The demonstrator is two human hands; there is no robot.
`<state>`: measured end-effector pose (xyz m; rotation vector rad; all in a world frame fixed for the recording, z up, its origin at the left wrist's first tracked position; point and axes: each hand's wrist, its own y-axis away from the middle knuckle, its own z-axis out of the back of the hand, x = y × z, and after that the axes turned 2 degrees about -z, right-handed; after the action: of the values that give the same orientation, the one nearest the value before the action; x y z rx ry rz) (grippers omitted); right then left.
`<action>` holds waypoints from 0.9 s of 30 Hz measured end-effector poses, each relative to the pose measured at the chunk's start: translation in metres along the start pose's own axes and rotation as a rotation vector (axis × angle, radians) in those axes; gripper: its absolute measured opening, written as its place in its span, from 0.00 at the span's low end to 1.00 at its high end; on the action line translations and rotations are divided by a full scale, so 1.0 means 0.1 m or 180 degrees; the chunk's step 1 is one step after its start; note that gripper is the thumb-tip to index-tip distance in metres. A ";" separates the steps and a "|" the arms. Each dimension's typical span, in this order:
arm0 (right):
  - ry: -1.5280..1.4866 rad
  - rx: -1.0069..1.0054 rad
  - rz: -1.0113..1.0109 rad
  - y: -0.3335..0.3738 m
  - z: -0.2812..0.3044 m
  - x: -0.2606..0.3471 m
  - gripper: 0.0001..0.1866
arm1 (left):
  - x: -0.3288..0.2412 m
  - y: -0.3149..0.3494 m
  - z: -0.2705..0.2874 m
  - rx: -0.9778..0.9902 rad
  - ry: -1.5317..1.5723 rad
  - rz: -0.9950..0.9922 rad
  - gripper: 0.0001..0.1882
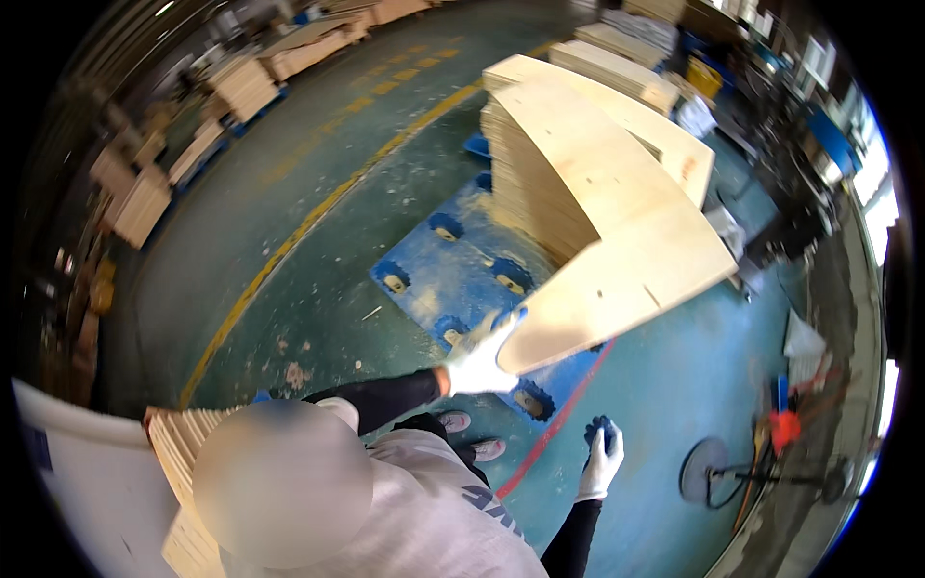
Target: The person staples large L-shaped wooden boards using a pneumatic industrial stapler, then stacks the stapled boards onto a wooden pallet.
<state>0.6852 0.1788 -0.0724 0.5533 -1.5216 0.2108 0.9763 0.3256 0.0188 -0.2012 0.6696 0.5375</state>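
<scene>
My left hand (482, 358), in a white glove with blue on its palm side, grips the near end of a large angled plywood panel (631, 255). The panel is pale and smooth, with curved edges, and overlaps a tall stack of similar plywood sheets (530, 173). My left fingers reach along its rounded end, and the thumb is partly hidden. Lower right, my right hand (601, 462) is held away from the wood, its dark blue fingertips loosely curled and nothing visible in them. Below the stack lies a blue plastic pallet (424, 255) with dusty round openings.
At lower left, more layered wood (183, 443) stands close beside me. A pedestal fan (708, 472) is on the floor at right. Machinery (795, 183) lines the far right. Further wood stacks (241, 87) stand at far left, beyond a yellow floor line (279, 260).
</scene>
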 end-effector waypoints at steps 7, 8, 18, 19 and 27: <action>0.0137 0.0874 0.0275 -0.61 -0.45 0.12 0.14 | -0.26 1.00 0.94 -0.0493 0.1134 -0.0784 0.53; 0.0075 0.0926 0.0239 -0.60 -0.47 0.06 0.14 | -0.28 1.09 1.04 -0.0461 0.1152 -0.0811 0.52; 0.0081 0.0756 -0.0462 -0.09 -0.03 -0.46 0.14 | 0.56 0.91 0.39 -0.0090 0.3910 0.1700 0.43; 0.0136 0.0674 -0.0559 -0.01 -0.01 -0.51 0.14 | 1.17 0.76 0.06 0.0380 0.4139 0.1943 0.41; 0.0159 0.0588 -0.0332 -0.06 0.18 -0.57 0.13 | 0.75 0.34 -0.09 0.1185 0.2837 0.1423 0.48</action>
<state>0.6680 0.1773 -0.1305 0.7669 -1.4288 0.2844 1.0024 0.3821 -0.0362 0.0812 1.6909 0.7363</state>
